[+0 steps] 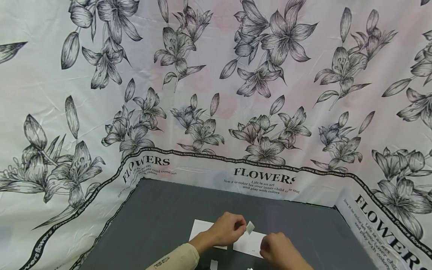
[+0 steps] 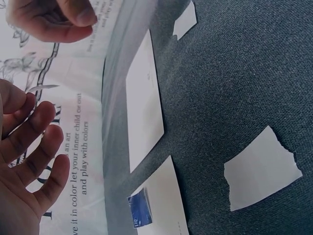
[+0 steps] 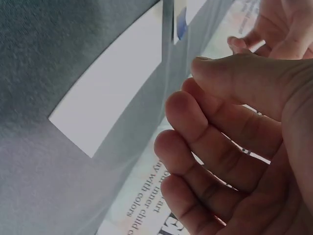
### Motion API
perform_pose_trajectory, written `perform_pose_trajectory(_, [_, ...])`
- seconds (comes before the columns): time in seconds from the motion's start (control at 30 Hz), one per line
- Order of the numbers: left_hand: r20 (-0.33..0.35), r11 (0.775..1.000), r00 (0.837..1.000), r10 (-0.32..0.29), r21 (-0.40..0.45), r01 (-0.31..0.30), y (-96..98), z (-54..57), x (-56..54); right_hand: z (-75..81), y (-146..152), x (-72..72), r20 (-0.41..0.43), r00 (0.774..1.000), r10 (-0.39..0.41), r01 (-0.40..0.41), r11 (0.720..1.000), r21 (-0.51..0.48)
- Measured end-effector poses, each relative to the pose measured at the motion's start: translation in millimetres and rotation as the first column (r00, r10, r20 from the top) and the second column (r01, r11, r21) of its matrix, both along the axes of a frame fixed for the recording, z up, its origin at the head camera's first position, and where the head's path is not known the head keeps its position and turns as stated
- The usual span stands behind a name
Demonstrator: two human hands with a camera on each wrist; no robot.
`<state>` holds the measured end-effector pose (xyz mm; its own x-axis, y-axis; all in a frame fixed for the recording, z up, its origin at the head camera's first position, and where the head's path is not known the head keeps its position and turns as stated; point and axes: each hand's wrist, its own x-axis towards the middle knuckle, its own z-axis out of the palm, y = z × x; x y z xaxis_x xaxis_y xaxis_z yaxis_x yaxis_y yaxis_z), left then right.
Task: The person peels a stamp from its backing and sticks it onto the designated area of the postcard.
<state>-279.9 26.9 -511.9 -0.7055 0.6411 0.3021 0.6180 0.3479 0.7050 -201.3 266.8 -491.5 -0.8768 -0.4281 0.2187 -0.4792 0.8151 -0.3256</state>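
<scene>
My left hand (image 1: 227,228) pinches a small white piece of paper (image 1: 250,227) between thumb and forefinger, above two white cards. Seen edge-on in the left wrist view, the paper (image 2: 44,87) is a thin pale strip, and the other fingers of that hand (image 2: 32,152) are loosely bent. My right hand (image 1: 280,249) hovers at the right end of the right card (image 1: 248,243). Its fingers (image 3: 183,115) curl loosely, the thumb close to the forefinger, with nothing visible between them. The left card (image 2: 164,205) bears a small blue stamp-like piece (image 2: 140,209).
A dark grey cloth surface (image 1: 162,225) lies under everything. Near its front are a torn white paper piece (image 2: 261,171) and a smaller one (image 2: 186,20). A white flower-printed curtain (image 1: 216,75) encloses the back and sides.
</scene>
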Motion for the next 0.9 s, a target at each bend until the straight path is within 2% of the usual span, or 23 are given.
perform_pose_trajectory(0.2, [0.002,1.000,1.000,0.001,-0.005,-0.001,0.7,1.1,0.5,13.3,-1.3,-2.2,0.013,1.000,-0.004,0.004,1.000,0.025])
perform_pose_trajectory(0.4, [-0.010,1.000,1.000,0.000,-0.012,0.000,1.1,2.1,1.7,26.5,-5.0,-3.5,0.043,0.999,-0.012,0.012,1.000,0.008])
perform_pose_trajectory(0.6, [-0.031,1.000,0.999,-0.011,-0.015,0.011,1.8,-0.5,0.5,32.7,-9.7,-3.4,0.012,0.999,-0.036,0.036,0.999,-0.005])
perform_pose_trajectory(0.9, [-0.020,0.999,0.999,-0.045,-0.028,0.044,2.9,-3.8,-0.2,37.6,-18.9,-3.5,-0.059,0.998,-0.032,0.032,0.999,-0.002])
